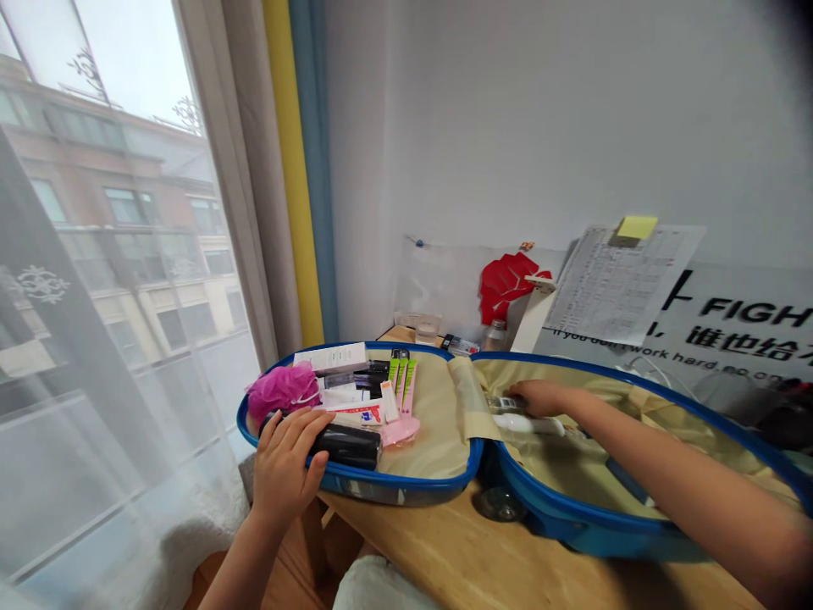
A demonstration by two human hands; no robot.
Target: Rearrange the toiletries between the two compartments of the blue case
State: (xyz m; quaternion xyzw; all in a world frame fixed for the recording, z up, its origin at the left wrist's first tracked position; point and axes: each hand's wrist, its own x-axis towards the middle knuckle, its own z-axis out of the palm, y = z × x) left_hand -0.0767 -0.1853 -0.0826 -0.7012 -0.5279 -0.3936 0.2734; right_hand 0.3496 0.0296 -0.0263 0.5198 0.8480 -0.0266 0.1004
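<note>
An open blue suitcase (419,491) with beige lining lies on a wooden table (470,551). My left hand (285,462) rests over its near left rim, fingers curled around the end of a black cylinder-shaped bottle (349,446). Beside it lie a pink bath puff (283,390), several tubes and small boxes (374,390). My right hand (539,398) reaches into the right half, fingers pressed down on a small labelled item (505,404) next to a white bottle (527,424).
A window with a sheer curtain (95,381) fills the left. Behind the suitcase stand a small glass (427,329), a bottle (495,336), a red paper shape (508,284) and a printed sheet (619,284) on the wall. A suitcase wheel (500,504) rests on the table.
</note>
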